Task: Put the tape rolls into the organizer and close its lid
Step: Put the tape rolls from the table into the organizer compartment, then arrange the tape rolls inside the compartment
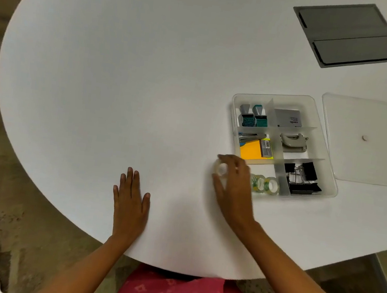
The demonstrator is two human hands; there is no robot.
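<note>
A clear plastic organizer [314, 105] with several compartments sits on the white round table [123, 75], right of centre. Two patterned tape rolls [265, 184] stand on edge in its near-left compartment. My right hand [230, 185] holds a clear tape roll [221, 168] between thumb and fingers, just left of the organizer's near-left corner, slightly blurred. The hand hides that corner. My left hand [129, 202] lies flat on the table, fingers apart, holding nothing. The clear lid [365, 142] lies flat on the table to the right of the organizer.
Other compartments hold stamps [252, 118], a stapler with sticky notes [255, 146], a hole punch [294, 142], binder clips [302, 178] and a grey box [287, 118]. A grey cable hatch [349, 35] is set into the far right of the table.
</note>
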